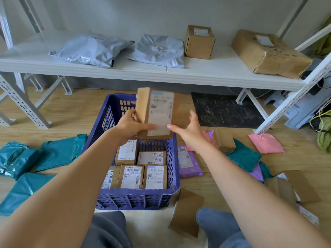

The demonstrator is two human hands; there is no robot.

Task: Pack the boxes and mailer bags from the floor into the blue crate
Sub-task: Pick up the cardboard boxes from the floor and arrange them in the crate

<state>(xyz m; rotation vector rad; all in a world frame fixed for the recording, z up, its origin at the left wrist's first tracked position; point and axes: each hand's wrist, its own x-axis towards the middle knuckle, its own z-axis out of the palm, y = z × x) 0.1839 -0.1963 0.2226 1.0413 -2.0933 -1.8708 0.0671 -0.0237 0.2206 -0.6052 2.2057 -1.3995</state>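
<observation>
Fingers and thumb of the left hand [128, 125] curl round the lower left edge of a cardboard box [155, 111], holding it upright, label facing the camera, above the far half of the blue crate [100, 129]. Spread wide, the right hand [188, 133] holds nothing; its forefinger tip lies at the box's lower right, but whether it touches cannot be told.

Inside the crate, five labelled cardboard boxes lie flat against the near wall in two rows: three in the near row [132, 176] and two behind them [151, 158]. The far half of the crate floor is hidden behind the held box.

Left of the crate, teal mailer bags [53, 153] lie on the floor. Just right of it lies a purple mailer bag [188, 161], with a small brown box [223, 141] and a pink mailer bag [266, 143] farther right. Beyond the crate, a white shelf [143, 70] carries grey bags and two boxes.
</observation>
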